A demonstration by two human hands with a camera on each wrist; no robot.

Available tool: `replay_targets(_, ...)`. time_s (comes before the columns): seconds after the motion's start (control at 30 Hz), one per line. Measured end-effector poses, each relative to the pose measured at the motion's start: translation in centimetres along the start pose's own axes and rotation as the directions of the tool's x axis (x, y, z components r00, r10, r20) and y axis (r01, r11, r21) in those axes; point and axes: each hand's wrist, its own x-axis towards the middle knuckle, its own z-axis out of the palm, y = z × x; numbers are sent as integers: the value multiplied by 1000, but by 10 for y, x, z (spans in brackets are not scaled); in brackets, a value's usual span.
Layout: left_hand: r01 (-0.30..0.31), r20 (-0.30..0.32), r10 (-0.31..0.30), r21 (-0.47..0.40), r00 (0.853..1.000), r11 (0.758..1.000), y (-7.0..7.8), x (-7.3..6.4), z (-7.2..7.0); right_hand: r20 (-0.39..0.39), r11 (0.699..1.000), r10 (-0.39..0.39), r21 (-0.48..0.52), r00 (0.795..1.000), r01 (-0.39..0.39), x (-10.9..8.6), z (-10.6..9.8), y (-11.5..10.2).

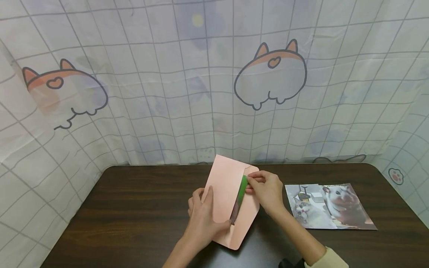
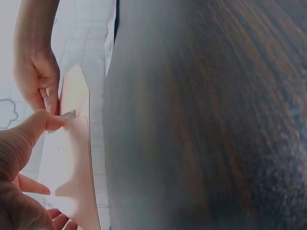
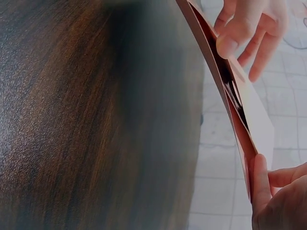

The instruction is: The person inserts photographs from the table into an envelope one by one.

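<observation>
A pink envelope (image 1: 223, 182) is held tilted above the table, its opening on the right side. A picture card (image 1: 242, 190) with a green upper part and a darker lower part shows in that opening, the rest hidden inside. My left hand (image 1: 202, 219) grips the envelope from the left, fingers behind it and thumb (image 3: 227, 46) at the opening by the card's lower end. With bent fingers, my right hand (image 1: 268, 188) pinches the card's green end at the upper part of the opening. The left wrist view shows the card's small pale corner (image 2: 70, 115) beside my left thumb.
Two animal picture cards lie overlapping on the table's right side: a grey-white one (image 1: 310, 210) and a hamster one (image 1: 346, 204). The dark wood table (image 1: 134, 208) ends at a back edge before a grid-patterned curtain (image 1: 161, 93). Something black (image 1: 287, 263) shows at the bottom edge.
</observation>
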Motion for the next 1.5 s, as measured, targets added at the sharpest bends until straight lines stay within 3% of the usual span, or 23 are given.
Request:
replay_targets(0.6,-28,-8,27,-78,1000,997,5,-2,-3,-9,1000,5,18,1000,-5,2,3,-2)
replay_targets(1.07,-15,-19,14,-31,1000,999,7,-3,0,10,989,-119,-92,993,119,-1,1,1)
replay_targets(1.5,15,-19,-15,-16,1000,1000,4,-4,2,-14,973,-163,-167,987,158,-5,-4,4)
